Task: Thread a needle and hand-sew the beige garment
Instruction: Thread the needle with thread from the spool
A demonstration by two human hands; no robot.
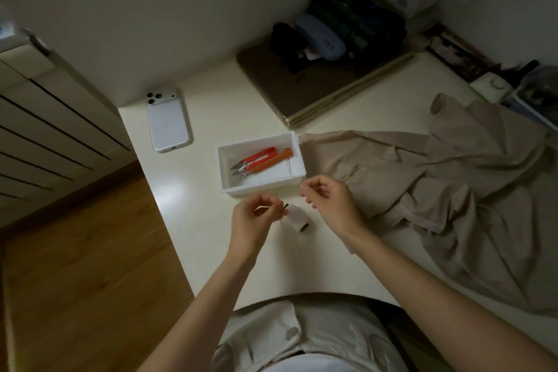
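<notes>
Needle [281,222] | threading step | L hand [259,216] pinches it; R hand [327,196] pinched, hold unclear | nxt: we need steady aim at eye

Both bare forearms reach forward from the lower edge of view and converge on the person's side of the white tray [225,170]. Left hand [256,216]: just short of the tray's near wall, fingers curled, thumb and forefinger pinching a thin needle [260,207]. Right hand [327,198]: at the tray's near right corner, fingers curled, thumb and forefinger tips pressed together; anything held is too fine to discern. The hands are apart.
</notes>
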